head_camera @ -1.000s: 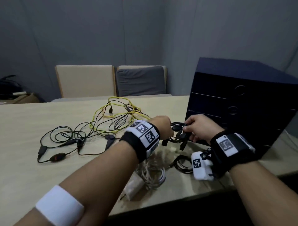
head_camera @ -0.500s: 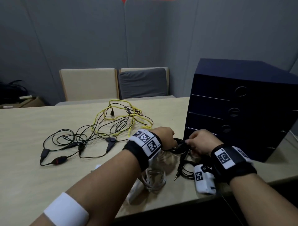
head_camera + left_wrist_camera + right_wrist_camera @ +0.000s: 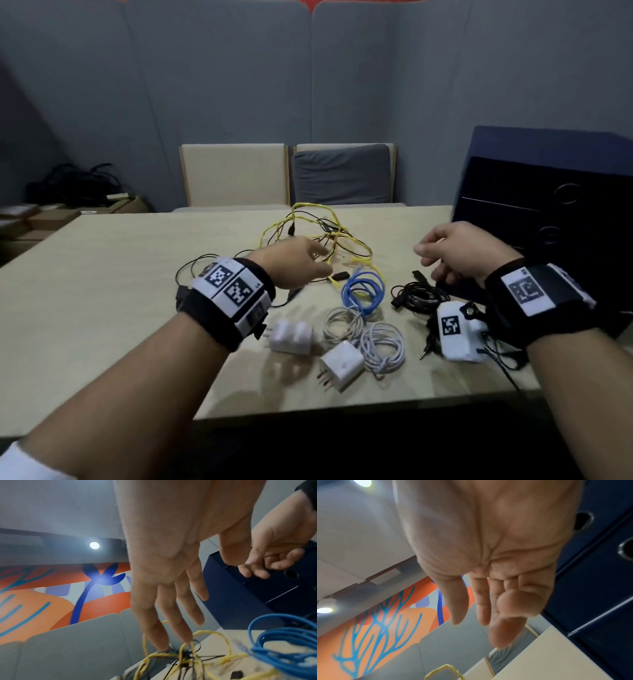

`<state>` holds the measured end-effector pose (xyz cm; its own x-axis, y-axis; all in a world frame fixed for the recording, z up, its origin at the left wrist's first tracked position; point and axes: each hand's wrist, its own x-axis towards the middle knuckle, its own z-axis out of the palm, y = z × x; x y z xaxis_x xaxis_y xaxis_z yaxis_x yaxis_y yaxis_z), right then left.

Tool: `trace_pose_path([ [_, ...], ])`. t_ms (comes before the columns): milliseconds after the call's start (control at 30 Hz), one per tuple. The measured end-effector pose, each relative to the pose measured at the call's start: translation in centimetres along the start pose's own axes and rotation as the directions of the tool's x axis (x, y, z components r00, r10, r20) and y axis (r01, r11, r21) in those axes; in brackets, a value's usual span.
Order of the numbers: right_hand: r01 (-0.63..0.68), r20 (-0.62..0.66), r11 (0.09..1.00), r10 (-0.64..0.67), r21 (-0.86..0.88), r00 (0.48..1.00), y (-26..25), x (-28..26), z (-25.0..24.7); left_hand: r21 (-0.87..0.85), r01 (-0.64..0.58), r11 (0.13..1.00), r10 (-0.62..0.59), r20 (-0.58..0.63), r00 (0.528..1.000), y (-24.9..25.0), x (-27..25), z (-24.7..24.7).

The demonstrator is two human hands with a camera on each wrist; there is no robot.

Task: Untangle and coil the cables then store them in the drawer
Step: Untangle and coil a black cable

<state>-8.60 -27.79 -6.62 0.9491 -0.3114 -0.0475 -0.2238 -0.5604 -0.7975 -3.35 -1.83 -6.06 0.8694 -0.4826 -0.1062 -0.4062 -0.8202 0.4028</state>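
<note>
Progress looks partial to me. Near the front edge of the tabletop (image 3: 102, 274) I see coils already made: a blue cable (image 3: 363, 291), two white cables (image 3: 382, 346) with their white chargers (image 3: 291, 337), and a black bundle (image 3: 416, 296) just right of the blue one. None of these is in the drawer unit (image 3: 548, 212) at the right edge, and its drawers look closed, so I judge storing has not begun.

What remains is the yellow cable (image 3: 329, 236) knotted with thin black leads (image 3: 191, 270) toward the far middle, uncoiled.

My left hand (image 3: 291, 267) reaches over that tangle with fingers (image 3: 171, 622) straight and spread, their tips at the yellow loops but gripping nothing. My right hand (image 3: 459, 253) hovers in front of the drawers, fingers (image 3: 481, 601) loosely curled and empty.

Next I expect to separate yellow from black, coil each, then open a drawer.
</note>
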Motion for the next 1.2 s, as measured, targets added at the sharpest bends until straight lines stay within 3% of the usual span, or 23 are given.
trace_pose_path([
  [167, 0.034, 0.009, 0.999, -0.034, 0.005, 0.999, -3.1, -0.8, 1.7, 0.011, 0.113, 0.994, -0.112, -0.019, 0.993, -4.6, -2.6, -1.8],
  [400, 0.102, 0.25, 0.988, -0.07, -0.115, 0.966, -8.7, -1.1, 9.3, 0.183, 0.267, 0.946, -0.267, -0.026, 0.963, -9.1, -2.8, -1.6],
  [600, 0.131, 0.403, 0.973, -0.044, -0.19, 0.914, -11.6, -1.0, 15.9, 0.334, 0.29, 0.897, -0.312, 0.012, 0.95, -12.2, -2.7, -0.6],
  [833, 0.159, 0.455, 0.967, -0.052, -0.201, 0.889, -11.8, -0.4, 18.3, 0.336, 0.305, 0.891, -0.353, 0.089, 0.932, -14.2, -1.9, 1.0],
  [900, 0.189, 0.454, 0.962, -0.081, -0.197, 0.887, -11.4, -0.3, 18.2, 0.279, 0.3, 0.912, -0.329, 0.063, 0.942, -14.5, -2.2, 1.0],
  [1000, 0.237, 0.438, 0.96, -0.15, -0.152, 0.886, -10.9, -0.1, 17.7, -0.051, 0.265, 0.963, -0.267, -0.017, 0.964, -14.6, -2.8, -0.5],
  [1100, 0.286, 0.418, 0.951, -0.216, -0.113, 0.882, -10.9, 0.3, 17.8, -0.294, 0.087, 0.952, -0.152, -0.207, 0.966, -13.5, -3.8, -3.8],
  [1200, 0.321, 0.378, 0.947, -0.29, -0.02, 0.879, -11.3, 0.4, 18.2, -0.381, -0.126, 0.916, -0.015, -0.345, 0.939, -10.7, -5.5, -7.0],
])
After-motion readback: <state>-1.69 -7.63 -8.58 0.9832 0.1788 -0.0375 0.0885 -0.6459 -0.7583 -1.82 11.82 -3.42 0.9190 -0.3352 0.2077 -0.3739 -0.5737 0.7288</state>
